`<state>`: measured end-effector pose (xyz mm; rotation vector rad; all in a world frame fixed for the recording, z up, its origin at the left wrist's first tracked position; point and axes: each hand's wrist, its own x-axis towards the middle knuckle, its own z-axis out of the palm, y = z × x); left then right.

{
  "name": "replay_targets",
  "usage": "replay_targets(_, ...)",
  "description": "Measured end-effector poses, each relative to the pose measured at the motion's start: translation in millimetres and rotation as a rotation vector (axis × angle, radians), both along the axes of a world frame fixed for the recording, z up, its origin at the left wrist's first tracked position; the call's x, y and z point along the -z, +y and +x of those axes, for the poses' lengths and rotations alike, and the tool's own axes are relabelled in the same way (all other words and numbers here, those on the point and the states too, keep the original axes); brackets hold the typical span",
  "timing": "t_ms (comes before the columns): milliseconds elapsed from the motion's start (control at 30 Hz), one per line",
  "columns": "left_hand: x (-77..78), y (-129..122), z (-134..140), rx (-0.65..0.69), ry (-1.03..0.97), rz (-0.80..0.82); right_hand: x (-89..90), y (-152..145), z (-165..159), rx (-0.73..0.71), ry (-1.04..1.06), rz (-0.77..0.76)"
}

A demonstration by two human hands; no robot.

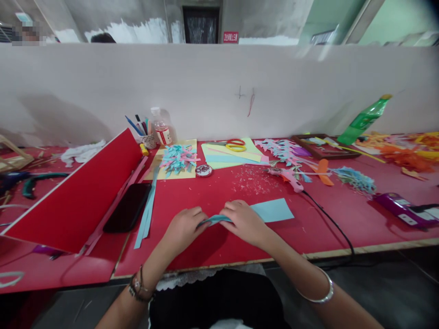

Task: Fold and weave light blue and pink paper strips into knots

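Near the front of the red table, my left hand (pixel 185 228) and my right hand (pixel 245 224) are closed on a narrow, folded light-blue paper strip (pixel 216 219), one at each end of its visible part. The fingers pinch it just above the tabletop. Beyond my right hand lies a flat light-blue paper sheet (pixel 274 210); my hand hides whether it joins the strip. Left of my left hand are some long blue paper strips (pixel 147 219) and a black phone (pixel 126 208).
A pink glue gun (pixel 286 177) with a black cord lies to the right. Red-and-yellow scissors (pixel 236 145) rest on coloured paper (pixel 222 157). A red board (pixel 82 196) leans at left. A green bottle (pixel 365 119) tilts at the back, and a purple device (pixel 399 208) sits far right.
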<state>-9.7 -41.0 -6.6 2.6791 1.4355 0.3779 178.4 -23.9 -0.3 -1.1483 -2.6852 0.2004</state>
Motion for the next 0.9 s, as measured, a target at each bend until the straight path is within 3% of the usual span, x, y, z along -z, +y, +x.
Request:
replay_targets(200,-12.2,4,2,0.055,-0.073,-0.066,-5.3,2,-1,-0.076,0.029,-0.080)
replay_targets(433,-22.8,1,-14,-0.061,-0.398,-0.196,-29.6,10,14,-0.141,0.059,-0.180)
replay_targets(633,-23.3,-6,-9,-0.113,-0.441,-0.216,-31.7,6,6,-0.122,0.025,-0.173)
replay_targets(733,-20.5,-4,-40,-0.180,-0.447,-0.239,-22.7,6,7,-0.113,0.036,-0.206)
replay_targets(800,-15.3,-2,-80,-0.338,-0.419,-0.149,-15.2,7,13,-0.055,0.053,-0.232)
replay_targets(900,-2.8,-3,-146,-0.635,-0.218,0.022,-3.8,10,24,0.018,0.063,-0.289)
